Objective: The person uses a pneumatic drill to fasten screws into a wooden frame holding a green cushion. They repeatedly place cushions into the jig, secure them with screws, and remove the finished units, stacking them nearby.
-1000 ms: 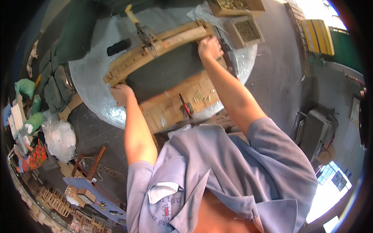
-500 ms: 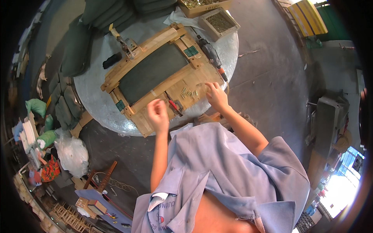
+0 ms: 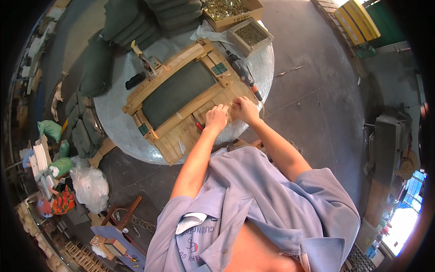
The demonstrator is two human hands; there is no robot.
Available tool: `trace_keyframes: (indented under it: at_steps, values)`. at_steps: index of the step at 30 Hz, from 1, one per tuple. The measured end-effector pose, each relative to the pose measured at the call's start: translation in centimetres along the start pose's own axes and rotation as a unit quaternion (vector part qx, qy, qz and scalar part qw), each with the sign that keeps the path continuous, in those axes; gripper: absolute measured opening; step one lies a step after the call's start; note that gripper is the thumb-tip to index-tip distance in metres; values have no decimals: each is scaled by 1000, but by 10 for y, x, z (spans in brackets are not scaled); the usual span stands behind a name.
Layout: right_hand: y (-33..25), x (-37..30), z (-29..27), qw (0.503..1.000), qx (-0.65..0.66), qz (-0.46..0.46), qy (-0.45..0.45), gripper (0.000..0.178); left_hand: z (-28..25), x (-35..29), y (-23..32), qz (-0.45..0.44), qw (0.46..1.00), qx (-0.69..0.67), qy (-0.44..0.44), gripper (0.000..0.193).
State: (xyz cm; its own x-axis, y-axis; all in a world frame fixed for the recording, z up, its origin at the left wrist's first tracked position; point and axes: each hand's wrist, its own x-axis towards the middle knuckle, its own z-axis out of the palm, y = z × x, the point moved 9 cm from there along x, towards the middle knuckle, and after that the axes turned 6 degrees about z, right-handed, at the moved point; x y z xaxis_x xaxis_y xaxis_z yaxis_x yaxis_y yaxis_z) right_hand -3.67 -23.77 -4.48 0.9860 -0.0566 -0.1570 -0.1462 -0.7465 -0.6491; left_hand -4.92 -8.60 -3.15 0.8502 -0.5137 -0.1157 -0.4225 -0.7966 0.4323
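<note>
Over the near right part of a wooden jig board [image 3: 174, 144], my two hands are close together. My left hand [image 3: 217, 117] has its fingers curled down where small brass-coloured fittings lie, and it covers most of them. My right hand [image 3: 245, 110] is closed in a pinch, with a small pale, brass-coloured bit [image 3: 231, 104] at its fingertips. What the left fingers hold is hidden. A dark green padded panel [image 3: 180, 94] lies inside the wooden frame [image 3: 181, 55] of the jig. Beside my left hand, a red-handled clamp [image 3: 198, 124] is partly covered.
A power driver [image 3: 242, 69] lies along the jig's right side. Behind it stand a wooden box of small screws [image 3: 249, 37] and a carton of brass-coloured fittings [image 3: 233, 18]. Dark cushions [image 3: 124, 22] are stacked at the back left. A toggle clamp [image 3: 144, 59] rises on the far frame rail.
My left hand has moved right, from beside the red-handled clamp to the brass-coloured fittings. My right hand has shifted slightly inward, and the two hands now nearly meet.
</note>
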Motion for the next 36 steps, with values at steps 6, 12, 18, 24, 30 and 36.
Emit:
trace_keyframes:
  at_steps: [6, 12, 18, 24, 30, 36]
  values:
    - [20, 3, 5, 993, 57, 93, 37, 22, 5, -1, -7, -23, 999, -45, -13, 27]
    - [-23, 19, -32, 984, 125, 81, 96, 18, -33, -29, -26, -112, 928, -346, 79, 25]
    - [-104, 90, -38, 991, 27, -11, 130, 15, -82, -87, -114, -240, 707, -600, 287, 11]
    - [-146, 184, 14, 981, -139, -29, 130, 16, -132, -145, -232, -309, 758, -407, 404, 12]
    - [-145, 197, 33, 984, -80, -66, 147, 16, -150, -166, -274, -383, 832, -212, 341, 23]
    - [-142, 202, 32, 986, -68, -50, 143, 16, -148, -187, -282, -436, 806, -179, 358, 27]
